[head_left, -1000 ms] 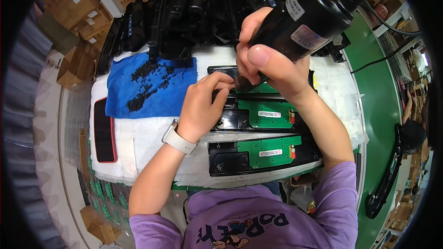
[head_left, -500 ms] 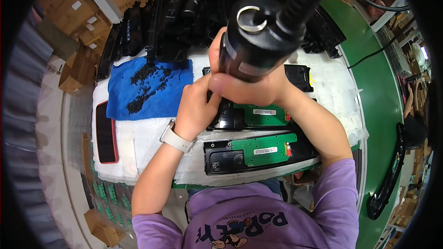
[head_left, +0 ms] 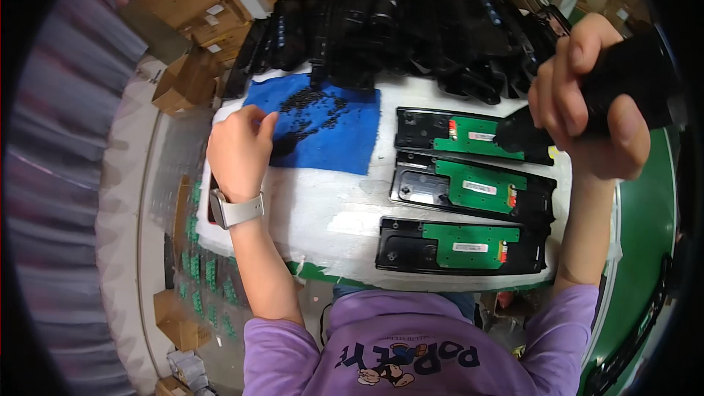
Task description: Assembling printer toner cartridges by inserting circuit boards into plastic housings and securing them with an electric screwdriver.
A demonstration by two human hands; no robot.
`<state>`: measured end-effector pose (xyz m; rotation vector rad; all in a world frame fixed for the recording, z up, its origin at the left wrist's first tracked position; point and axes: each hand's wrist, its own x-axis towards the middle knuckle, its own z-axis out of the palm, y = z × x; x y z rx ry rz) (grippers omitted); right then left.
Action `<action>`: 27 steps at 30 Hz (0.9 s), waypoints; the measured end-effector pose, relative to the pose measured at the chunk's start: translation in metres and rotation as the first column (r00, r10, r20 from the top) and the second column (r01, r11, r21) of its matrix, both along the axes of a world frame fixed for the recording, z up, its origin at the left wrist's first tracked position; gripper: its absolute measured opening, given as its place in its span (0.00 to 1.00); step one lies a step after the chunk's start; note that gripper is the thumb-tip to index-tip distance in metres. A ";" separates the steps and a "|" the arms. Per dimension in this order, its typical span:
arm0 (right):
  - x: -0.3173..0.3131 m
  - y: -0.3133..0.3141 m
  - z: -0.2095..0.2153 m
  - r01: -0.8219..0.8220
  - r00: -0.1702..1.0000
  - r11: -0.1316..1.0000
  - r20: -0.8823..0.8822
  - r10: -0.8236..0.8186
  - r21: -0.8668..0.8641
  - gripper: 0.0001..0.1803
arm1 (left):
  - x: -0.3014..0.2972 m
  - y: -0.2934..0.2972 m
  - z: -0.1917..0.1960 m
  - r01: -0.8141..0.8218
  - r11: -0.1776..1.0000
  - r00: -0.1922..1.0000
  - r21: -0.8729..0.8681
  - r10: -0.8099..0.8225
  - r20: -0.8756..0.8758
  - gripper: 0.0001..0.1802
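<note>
In my right hand (head_left: 587,103) is a black electric screwdriver (head_left: 638,77), raised and tilted at the right, its tip end above the far panel. My left hand (head_left: 240,148) is over the left edge of a blue cloth (head_left: 337,155), thumb and fingertips drawn together; what they hold, if anything, is too small to make out. Small black screws (head_left: 312,106) lie scattered on that cloth. Three black plastic panels lie to the right, each with a green circuit board: the far panel (head_left: 418,128), the middle panel (head_left: 418,182) and the near panel (head_left: 402,246).
Many long black plastic parts (head_left: 389,29) are piled along the back of the white padded table (head_left: 334,227). A phone (head_left: 211,213) is mostly hidden behind my left wrist. Cardboard boxes (head_left: 187,81) stand at the left, and a green surface (head_left: 645,213) runs along the right.
My hands have parted. The right one has carried the screwdriver from over the panels to the right; the left one has gone left to the blue cloth. The view has shifted.
</note>
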<state>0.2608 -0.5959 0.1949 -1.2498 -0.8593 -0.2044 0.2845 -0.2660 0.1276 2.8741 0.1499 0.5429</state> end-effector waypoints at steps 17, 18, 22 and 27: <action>-0.019 0.012 -0.003 0.181 0.981 0.953 -0.028 -0.194 -0.243 0.28 | -0.033 0.067 -0.059 -0.231 0.923 0.973 0.308 0.211 0.096 0.32; -0.021 0.012 -0.004 0.183 0.981 0.951 -0.024 -0.195 -0.248 0.29 | -0.034 0.068 -0.058 -0.219 0.923 0.975 0.316 0.201 0.089 0.34; -0.025 0.013 -0.001 0.243 0.968 0.925 0.005 -0.253 -0.291 0.30 | -0.037 0.067 -0.048 -0.133 0.990 0.987 0.046 0.128 0.094 0.43; -0.020 0.006 -0.020 0.196 0.978 0.947 -0.023 -0.208 -0.254 0.30 | -0.029 0.005 -0.035 0.085 0.975 0.957 0.205 -0.137 0.254 0.22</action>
